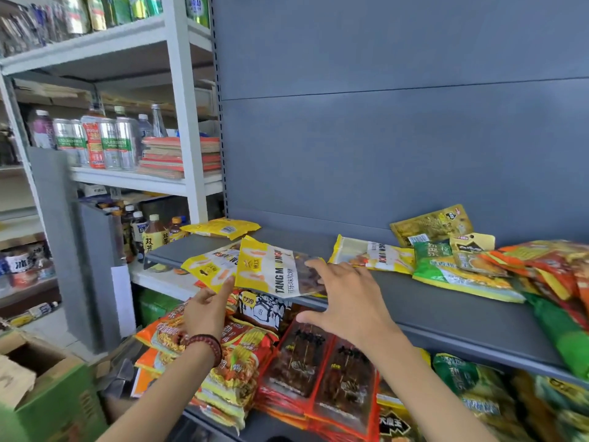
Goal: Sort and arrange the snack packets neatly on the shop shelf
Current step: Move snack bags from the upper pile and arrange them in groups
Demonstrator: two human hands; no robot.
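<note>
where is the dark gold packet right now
In the head view the dark gold packet rests against the grey back panel, right of centre, just behind the green packet.

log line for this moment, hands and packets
left hand: open, fingertips at yellow packets | right hand: open, fingertips on top yellow packet | packets: overhang grey shelf front

Two bare forearms (pixel 159 393) in the lower half of the frame, left hand (pixel 207 309) and right hand (pixel 347 301) bare too, bracelet (pixel 204 344) of round dark red beads snug round the left wrist, lower left of centre, beads glossy
</note>
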